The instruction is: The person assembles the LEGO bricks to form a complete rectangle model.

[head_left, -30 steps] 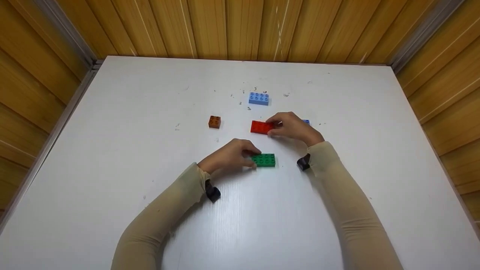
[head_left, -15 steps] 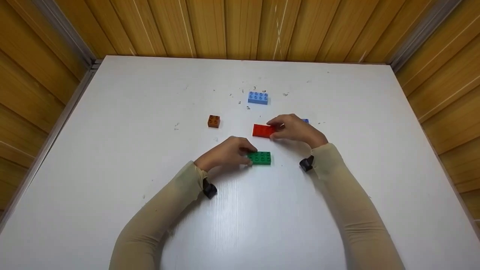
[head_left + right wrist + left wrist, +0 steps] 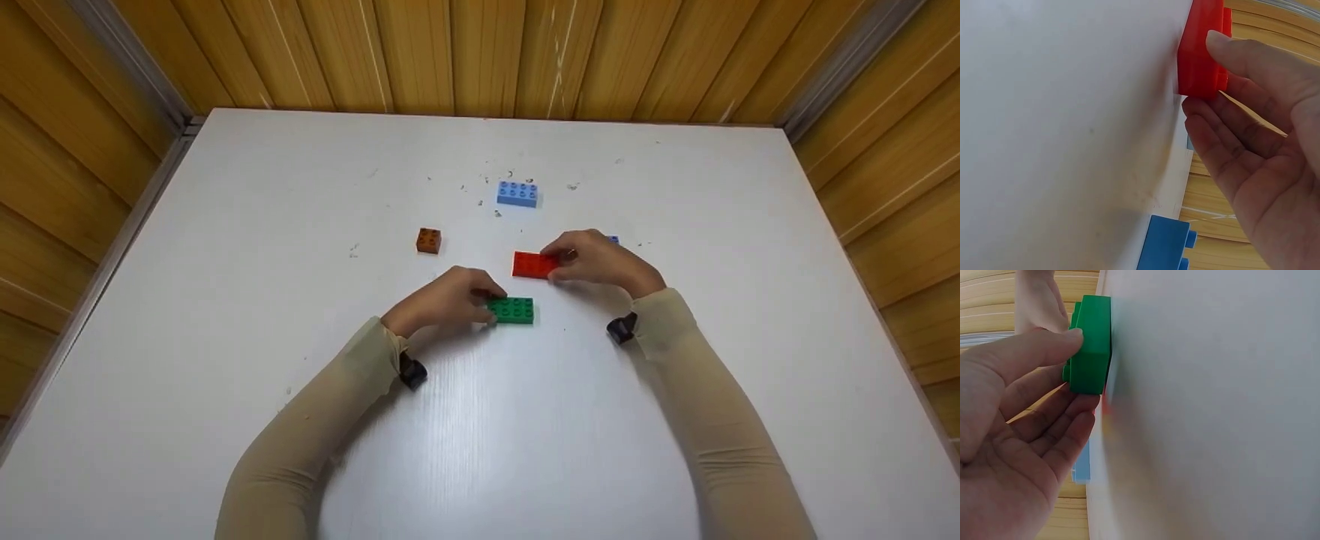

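Note:
My left hand (image 3: 446,300) pinches the left end of a green toy brick (image 3: 514,310) between thumb and fingers. In the left wrist view the thumb presses the side of that green brick (image 3: 1090,349), just at the white tabletop. Further back and to the right, my right hand (image 3: 604,262) grips the right end of a red toy brick (image 3: 532,265). The right wrist view has the thumb on the near side of the red brick (image 3: 1201,56), its studs facing away from the table surface. A gap separates the two bricks.
A light blue brick (image 3: 517,194) lies toward the back of the white table (image 3: 262,225). A small orange-brown brick (image 3: 428,241) sits to the left. Behind my right hand a darker blue brick (image 3: 613,240) is mostly hidden. Wood-panelled walls (image 3: 480,60) surround the table.
The green brick has slid left and slightly away with my left hand. My right hand has drawn the red brick a little nearer and to the right.

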A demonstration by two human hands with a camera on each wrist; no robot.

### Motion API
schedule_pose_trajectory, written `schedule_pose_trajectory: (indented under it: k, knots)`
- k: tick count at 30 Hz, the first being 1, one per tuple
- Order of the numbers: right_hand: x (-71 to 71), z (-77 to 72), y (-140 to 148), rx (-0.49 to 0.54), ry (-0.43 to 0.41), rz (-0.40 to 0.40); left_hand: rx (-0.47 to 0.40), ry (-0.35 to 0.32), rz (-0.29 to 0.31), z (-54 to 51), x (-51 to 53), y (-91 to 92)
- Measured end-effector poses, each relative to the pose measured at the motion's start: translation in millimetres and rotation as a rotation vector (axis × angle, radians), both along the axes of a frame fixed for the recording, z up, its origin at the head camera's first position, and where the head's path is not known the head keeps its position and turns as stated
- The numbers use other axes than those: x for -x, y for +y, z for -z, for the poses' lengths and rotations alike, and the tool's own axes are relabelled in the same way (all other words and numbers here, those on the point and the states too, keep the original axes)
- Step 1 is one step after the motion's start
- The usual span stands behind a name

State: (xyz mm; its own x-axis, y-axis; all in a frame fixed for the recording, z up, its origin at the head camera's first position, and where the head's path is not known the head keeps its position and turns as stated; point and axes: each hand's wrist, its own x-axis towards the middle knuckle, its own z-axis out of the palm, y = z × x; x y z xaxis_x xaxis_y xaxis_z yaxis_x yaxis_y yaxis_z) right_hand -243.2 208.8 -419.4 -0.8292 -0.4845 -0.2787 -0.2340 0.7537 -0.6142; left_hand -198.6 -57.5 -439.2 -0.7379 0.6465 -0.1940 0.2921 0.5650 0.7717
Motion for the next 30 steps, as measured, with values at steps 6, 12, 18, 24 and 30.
schedule_pose_trajectory:
  k: [6,12,18,24,30]
  knots:
    - [-2.2,-3.0,4.5,0.015,0.018,-0.037,-0.015,-0.005,-0.013,-3.1,1.4,-3.3]
    - [-2.8,-3.1,6.1,-0.009,0.003,-0.043,-0.011,-0.014,-0.037,-4.1,3.3,-6.5]
    - [-4.5,-3.1,7.6,-0.018,-0.014,-0.041,-0.002,-0.011,-0.046,-4.4,5.7,-8.4]
    - [-7.8,-3.3,9.8,-0.012,-0.01,-0.051,0.004,-0.034,-0.061,-3.6,7.7,-10.1]
    - [-11.0,-3.0,11.9,-0.002,0.002,-0.069,0.01,-0.019,-0.065,-1.5,8.6,-11.8]
